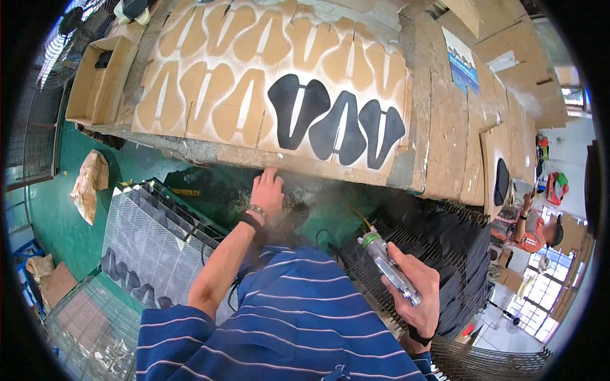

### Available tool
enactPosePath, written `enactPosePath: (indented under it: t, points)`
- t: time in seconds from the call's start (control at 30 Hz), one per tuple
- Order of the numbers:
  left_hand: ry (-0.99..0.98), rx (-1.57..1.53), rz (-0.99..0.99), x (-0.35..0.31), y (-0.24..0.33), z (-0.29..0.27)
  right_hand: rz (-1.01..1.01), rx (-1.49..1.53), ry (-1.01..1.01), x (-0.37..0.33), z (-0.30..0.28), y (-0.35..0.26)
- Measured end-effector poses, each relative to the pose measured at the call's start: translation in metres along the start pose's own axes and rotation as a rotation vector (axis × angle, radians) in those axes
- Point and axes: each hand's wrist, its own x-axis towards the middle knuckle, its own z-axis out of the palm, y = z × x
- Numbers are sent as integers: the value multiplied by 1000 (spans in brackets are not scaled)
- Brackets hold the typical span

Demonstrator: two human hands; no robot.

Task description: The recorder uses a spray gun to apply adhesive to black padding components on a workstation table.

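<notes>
Near the front edge of the counter (222, 154), three black pieces (327, 136) are lying flat, side by side. My right fingers (399, 255) are gripping a silver tool (385, 263); my left fingers (270, 180), loosely bent with nothing visible in them, are resting beside that edge. Swinging right could be knocking the tool against the black stack (448, 257); careless reaching could be shifting a piece. Moving room is lying between the stack and the wire rack (143, 232).

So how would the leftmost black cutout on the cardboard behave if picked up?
The leftmost black cutout looks thin and flat, so it's probably light and somewhat floppy. Its split middle may let the halves flex apart.
</notes>
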Motion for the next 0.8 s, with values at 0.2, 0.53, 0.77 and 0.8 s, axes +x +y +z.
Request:
enactPosePath:
  t: [0.2, 0.53, 0.77, 0.8]
  points:
    - [125, 89, -235, 39, -37, 0, -56, -27, 48, 16, 7, 1]
    - [-109, 48, -310, 63, -67, -5, -132, -9, 287, 44, 14, -3]
    - [-177, -8, -327, 68, -78, -3, -126, 36, 163, 46, 10, -2]
    - [-190, -10, -332, 69, -78, -2, -135, 45, 172, 46, 11, -1]
